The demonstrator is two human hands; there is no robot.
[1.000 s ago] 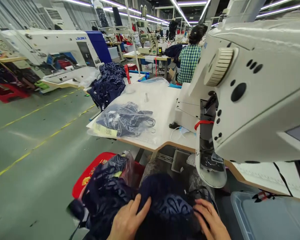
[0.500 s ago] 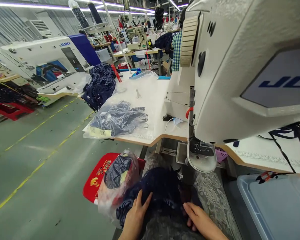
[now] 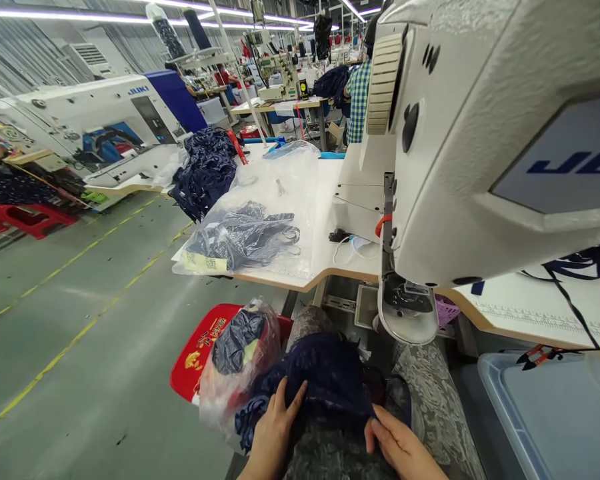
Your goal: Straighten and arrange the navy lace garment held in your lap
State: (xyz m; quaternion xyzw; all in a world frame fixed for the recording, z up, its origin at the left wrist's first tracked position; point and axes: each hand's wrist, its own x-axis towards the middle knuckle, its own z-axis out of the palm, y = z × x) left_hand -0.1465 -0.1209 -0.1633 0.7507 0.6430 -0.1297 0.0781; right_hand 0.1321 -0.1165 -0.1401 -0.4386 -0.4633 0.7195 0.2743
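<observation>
One bunch of navy cloth (image 3: 330,377) lies across the lap under two hands: the left hand (image 3: 274,430), at its eight o'clock, rests open with fingers spread, and the right hand (image 3: 397,440), at four, pinches its edge. Around the cloth are one stuffed plastic bag (image 3: 240,373) at nine o'clock, one clear bag (image 3: 250,240) at eleven, one large sewing machine (image 3: 460,173) at one, and one blue bin (image 3: 555,413) at three.

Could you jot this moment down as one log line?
left hand: spread on navy fabric; right hand: pinching fabric's edge; sewing machine: ahead, rightward; dark item: under clear plastic, on white table
</observation>
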